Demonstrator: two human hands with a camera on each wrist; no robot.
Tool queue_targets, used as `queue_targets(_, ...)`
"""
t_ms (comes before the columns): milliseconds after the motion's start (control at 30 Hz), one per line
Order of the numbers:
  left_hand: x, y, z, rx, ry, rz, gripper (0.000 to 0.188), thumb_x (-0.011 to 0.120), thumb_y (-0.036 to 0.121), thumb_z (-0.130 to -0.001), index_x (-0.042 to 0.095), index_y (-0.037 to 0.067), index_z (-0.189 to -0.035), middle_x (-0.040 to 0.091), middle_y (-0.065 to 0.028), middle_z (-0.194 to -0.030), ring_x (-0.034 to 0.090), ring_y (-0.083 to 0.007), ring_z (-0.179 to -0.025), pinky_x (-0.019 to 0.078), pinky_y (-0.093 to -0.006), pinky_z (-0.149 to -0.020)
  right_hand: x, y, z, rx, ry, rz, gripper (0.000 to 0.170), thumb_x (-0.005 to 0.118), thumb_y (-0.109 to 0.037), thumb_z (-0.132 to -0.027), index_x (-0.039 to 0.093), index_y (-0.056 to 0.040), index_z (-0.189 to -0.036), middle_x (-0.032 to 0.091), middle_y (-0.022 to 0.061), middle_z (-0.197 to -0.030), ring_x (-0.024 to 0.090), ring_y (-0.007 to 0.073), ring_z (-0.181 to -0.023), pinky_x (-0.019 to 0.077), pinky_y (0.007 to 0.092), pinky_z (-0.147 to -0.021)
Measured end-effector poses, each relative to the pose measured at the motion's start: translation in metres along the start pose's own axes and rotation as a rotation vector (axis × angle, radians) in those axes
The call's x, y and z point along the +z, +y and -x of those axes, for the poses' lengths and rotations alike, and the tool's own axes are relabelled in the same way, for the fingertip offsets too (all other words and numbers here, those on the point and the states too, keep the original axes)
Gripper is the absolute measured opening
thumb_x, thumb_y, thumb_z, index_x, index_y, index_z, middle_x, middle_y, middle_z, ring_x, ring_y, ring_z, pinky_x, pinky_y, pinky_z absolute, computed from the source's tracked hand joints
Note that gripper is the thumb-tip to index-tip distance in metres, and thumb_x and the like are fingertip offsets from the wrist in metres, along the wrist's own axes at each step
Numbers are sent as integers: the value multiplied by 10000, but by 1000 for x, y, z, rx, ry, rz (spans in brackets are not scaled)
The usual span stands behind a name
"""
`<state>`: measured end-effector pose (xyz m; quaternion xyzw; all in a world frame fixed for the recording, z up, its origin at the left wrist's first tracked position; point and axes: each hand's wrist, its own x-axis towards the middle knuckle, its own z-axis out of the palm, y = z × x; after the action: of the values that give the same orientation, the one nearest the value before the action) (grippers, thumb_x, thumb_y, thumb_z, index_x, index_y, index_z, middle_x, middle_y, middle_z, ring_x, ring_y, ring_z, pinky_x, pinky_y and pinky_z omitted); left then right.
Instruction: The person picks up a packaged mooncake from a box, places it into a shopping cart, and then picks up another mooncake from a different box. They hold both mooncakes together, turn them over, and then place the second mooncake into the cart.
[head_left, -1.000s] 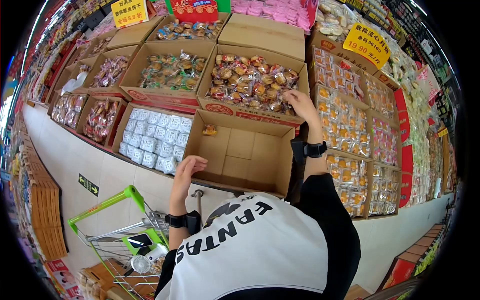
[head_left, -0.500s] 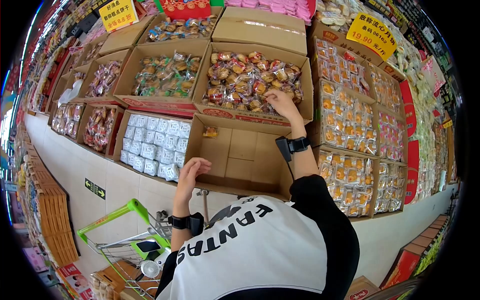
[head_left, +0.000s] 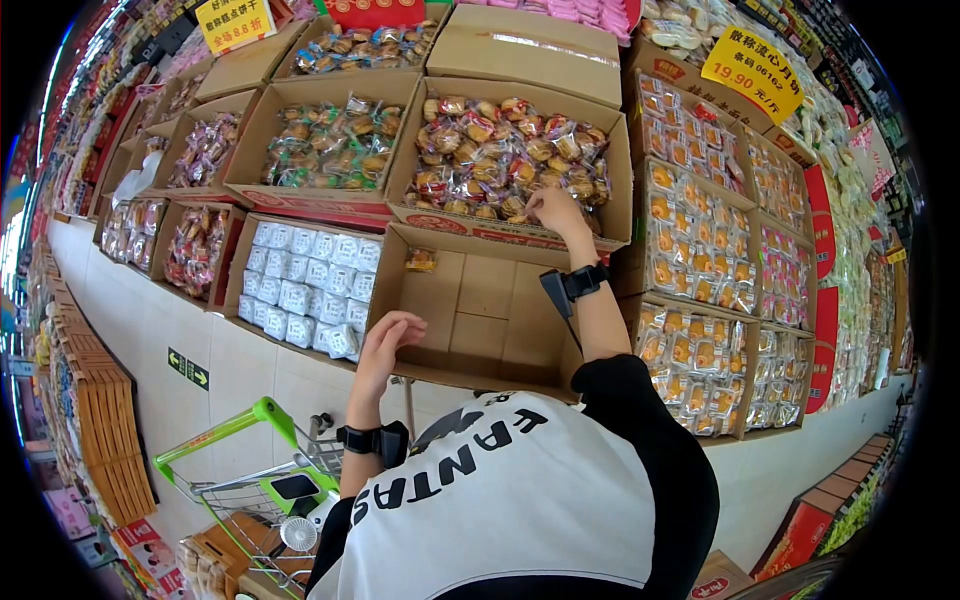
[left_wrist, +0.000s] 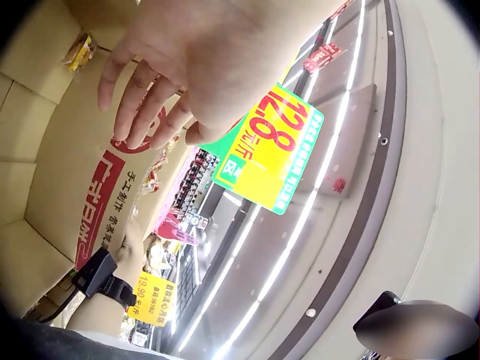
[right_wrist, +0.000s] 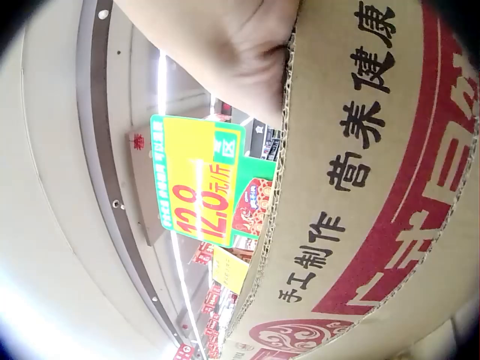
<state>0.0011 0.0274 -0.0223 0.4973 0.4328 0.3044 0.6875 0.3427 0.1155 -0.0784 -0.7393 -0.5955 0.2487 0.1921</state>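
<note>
My right hand reaches over the front wall of a cardboard box of wrapped mooncakes, its fingertips among the ones near the front. In the right wrist view the box wall hides its fingers, and I cannot tell whether they pinch a mooncake. Relaxed and slightly bent, the fingers of my left hand hold nothing. This hand hovers by the left wall of a lower box, where one small wrapped mooncake lies at the back left corner.
White-wrapped cakes fill the box to the left. Clear packs of yellow cakes line the right side. A shopping cart with a green handle stands at the lower left. Price signs rise above the display.
My right hand has moved left along the front of the mooncake box and dipped its fingers among the mooncakes. The left hand keeps nearly the same place.
</note>
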Motion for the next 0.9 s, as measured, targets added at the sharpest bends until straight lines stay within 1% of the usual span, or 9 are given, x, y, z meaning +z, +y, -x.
queue_targets(200,4,-2,-3,-14,-34,-10,222,382,172,-889,534,15,-926,573,-73,-902,544,-131,-830,429,-248,-762,9,7,-5,150,24,26,109,590,-52,-668,652,-62,-757,634,93,-724,604,226,-694,472,332,-644)
queue_targets(333,5,-3,-4,-16,-33,11,213,373,136,-891,537,3,-924,575,-69,-893,546,-127,-829,428,-252,-767,3,2,-3,117,-75,111,137,585,-61,-685,656,-89,-799,635,89,-731,603,228,-704,469,331,-642)
queue_targets(433,5,-3,-4,-18,-31,11,213,372,135,-891,537,4,-922,573,-68,-892,546,-128,-831,427,-254,-772,2,-1,3,70,-25,104,108,585,-85,-705,630,-81,-803,627,87,-706,599,235,-694,460,330,-624)
queue_targets(633,8,-2,-3,-23,-34,2,209,372,133,-890,534,4,-923,572,-71,-892,547,-134,-838,426,-257,-778,-3,-9,12,-89,255,-50,85,549,-94,-775,487,-39,-794,546,85,-716,526,253,-585,422,345,-573)
queue_targets(700,7,-2,-4,-25,-38,2,208,372,132,-890,532,3,-925,572,-72,-892,547,-136,-840,426,-258,-779,-12,-20,19,-163,328,-287,43,482,-46,-812,442,-32,-804,480,102,-728,494,260,-622,399,355,-589)
queue_targets(733,7,-3,-4,-16,-57,2,211,377,148,-890,526,12,-953,574,-76,-901,549,-136,-834,430,-256,-771,-14,-24,23,-164,325,-287,43,482,-46,-812,442,-32,-804,480,102,-728,494,260,-622,399,355,-589)
queue_targets(800,8,-2,-4,-5,-71,4,218,383,164,-889,521,21,-980,576,-79,-910,550,-137,-827,434,-254,-764,-18,-32,31,-253,305,-547,21,473,-25,-828,461,-23,-811,523,88,-806,526,181,-654,417,287,-574)
queue_targets(833,8,0,-4,-10,-81,24,226,367,151,-893,499,23,-1025,574,-91,-927,551,-148,-844,431,-262,-773,-20,-38,36,-257,300,-547,21,473,-25,-828,461,-23,-811,523,88,-806,526,181,-654,417,287,-574)
queue_targets(900,10,5,-3,-14,-83,46,243,352,139,-897,477,26,-1071,571,-102,-945,552,-159,-861,428,-271,-782,-21,-55,47,-354,119,-889,29,478,6,-819,485,-21,-827,549,72,-890,543,122,-718,442,234,-591)
